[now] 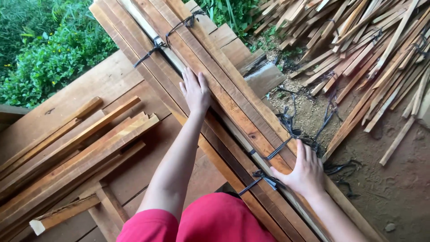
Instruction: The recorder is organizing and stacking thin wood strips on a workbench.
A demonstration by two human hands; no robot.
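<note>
Greenery: leafy plants (42, 54) fill the top left corner, beyond the far edge of the wooden platform.
Wooden platform: broad boards (101, 83) carry everything on the left and in the middle.
Loose slats: a small stack of thin wooden strips (76, 159) lies slantwise near the platform's left edge.
Left hand: the left hand (195, 92) rests palm down, fingers straight and slightly spread, gripping nothing, flat on the tied bundle.
Tied bundle: a long bundle of reddish planks (224, 96) runs from the top middle down to the bottom right, along the platform's right edge, bound with dark straps (154, 49) at two places.
Right hand: the right hand (304, 172) lies open with fingers apart, pressed on the bundle's right side, just beside the lower strap knot (264, 178).
Ground: bare soil (394, 183) right of the platform.
Slat heap: many loose strips (358, 40) piled in the top right corner.
</note>
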